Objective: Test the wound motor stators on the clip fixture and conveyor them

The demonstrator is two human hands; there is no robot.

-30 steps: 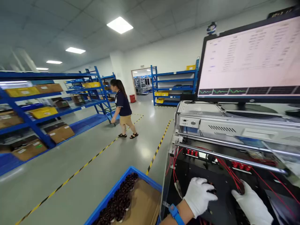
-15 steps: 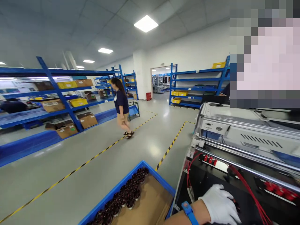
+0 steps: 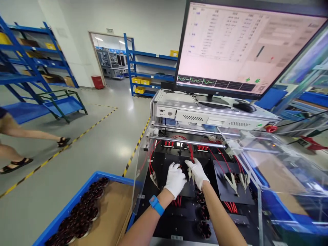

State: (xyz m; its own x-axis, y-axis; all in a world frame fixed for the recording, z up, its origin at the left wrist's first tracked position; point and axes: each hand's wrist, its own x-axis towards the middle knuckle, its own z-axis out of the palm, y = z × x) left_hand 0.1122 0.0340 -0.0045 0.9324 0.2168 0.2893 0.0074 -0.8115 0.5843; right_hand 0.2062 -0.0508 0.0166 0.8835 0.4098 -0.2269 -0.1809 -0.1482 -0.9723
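Both gloved hands meet over a dark coil [image 3: 185, 169] on the black plate [image 3: 176, 177] inside the test box. The left hand [image 3: 175, 179] lies curled beside it; the right hand [image 3: 197, 172] pinches a red wire [image 3: 191, 153] clip at it.

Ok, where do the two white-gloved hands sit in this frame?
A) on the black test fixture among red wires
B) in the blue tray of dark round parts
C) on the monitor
A: the left hand and right hand rest together on the black test fixture beside red wires.
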